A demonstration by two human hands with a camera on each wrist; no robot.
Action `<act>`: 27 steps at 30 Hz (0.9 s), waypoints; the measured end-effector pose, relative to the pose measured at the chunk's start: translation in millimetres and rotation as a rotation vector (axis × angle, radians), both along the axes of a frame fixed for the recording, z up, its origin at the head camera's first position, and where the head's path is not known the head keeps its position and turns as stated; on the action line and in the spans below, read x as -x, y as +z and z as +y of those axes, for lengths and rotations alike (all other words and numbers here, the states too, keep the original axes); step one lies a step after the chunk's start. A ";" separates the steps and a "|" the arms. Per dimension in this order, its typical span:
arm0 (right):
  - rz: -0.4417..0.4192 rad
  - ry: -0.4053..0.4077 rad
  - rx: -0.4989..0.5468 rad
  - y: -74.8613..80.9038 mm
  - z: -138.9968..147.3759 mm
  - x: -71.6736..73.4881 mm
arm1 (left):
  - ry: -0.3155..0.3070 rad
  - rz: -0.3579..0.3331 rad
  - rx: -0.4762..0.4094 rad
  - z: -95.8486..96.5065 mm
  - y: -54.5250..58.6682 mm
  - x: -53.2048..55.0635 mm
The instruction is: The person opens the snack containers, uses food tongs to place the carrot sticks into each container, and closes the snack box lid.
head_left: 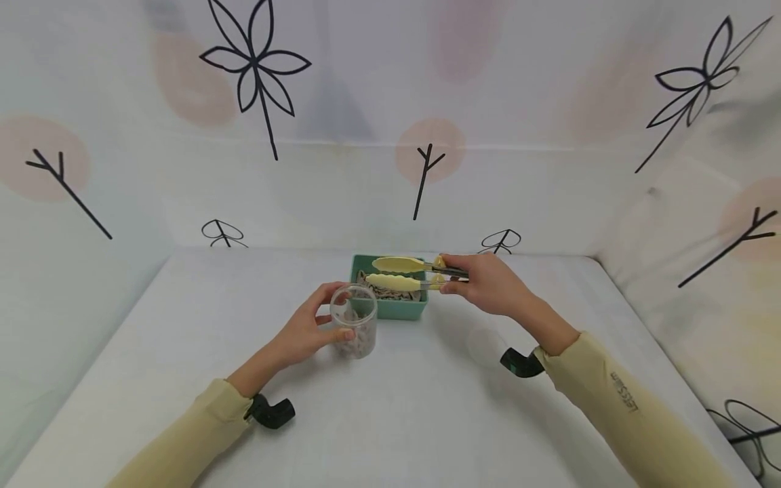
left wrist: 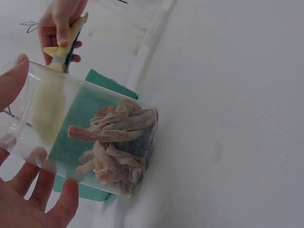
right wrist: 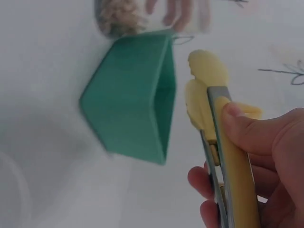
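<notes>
A clear plastic jar [head_left: 360,332] stands on the table, gripped near its rim by my left hand [head_left: 314,330]. Pale brown dried strips [left wrist: 126,126] lie in its lower part. My right hand [head_left: 488,283] holds yellow-tipped tongs [head_left: 399,273] level, their tips a little apart with nothing seen between them. The tongs hover over a green rectangular box [head_left: 396,310], which sits just behind the jar. Inside the box are more greyish-brown strips [head_left: 390,293], partly covered by the tongs in the head view.
A round clear lid [head_left: 486,346] lies on the white table [head_left: 390,420] to the right of the box. Behind the table hangs a white cloth [head_left: 342,196] with plant drawings. Black wrist mounts [head_left: 272,412] jut from both sleeves.
</notes>
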State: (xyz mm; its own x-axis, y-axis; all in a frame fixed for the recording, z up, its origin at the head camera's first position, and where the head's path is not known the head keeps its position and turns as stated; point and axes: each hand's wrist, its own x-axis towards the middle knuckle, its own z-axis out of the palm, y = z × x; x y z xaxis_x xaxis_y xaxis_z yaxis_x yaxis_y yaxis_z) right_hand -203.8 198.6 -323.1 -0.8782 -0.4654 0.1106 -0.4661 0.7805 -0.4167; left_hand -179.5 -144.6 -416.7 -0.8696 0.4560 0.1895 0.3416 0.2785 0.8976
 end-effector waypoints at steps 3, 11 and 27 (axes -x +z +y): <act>0.003 -0.020 -0.124 -5.0 -0.8 9.2 | -0.003 -0.002 0.028 -0.2 3.3 1.2; -0.039 0.003 -0.365 -2.0 -19.8 23.8 | 0.009 0.021 0.052 0.3 11.6 4.0; -0.165 0.102 -0.475 3.0 -47.4 48.7 | 0.001 0.025 0.054 -1.1 13.4 4.2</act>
State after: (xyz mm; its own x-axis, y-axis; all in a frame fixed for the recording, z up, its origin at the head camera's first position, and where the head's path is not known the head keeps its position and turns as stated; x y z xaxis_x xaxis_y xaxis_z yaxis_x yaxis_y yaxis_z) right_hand -252.5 151.2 -320.1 -0.8134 -0.5150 -0.2706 -0.5079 0.8554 -0.1015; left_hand -183.7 -145.7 -403.3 -0.8654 0.4652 0.1863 0.3633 0.3264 0.8726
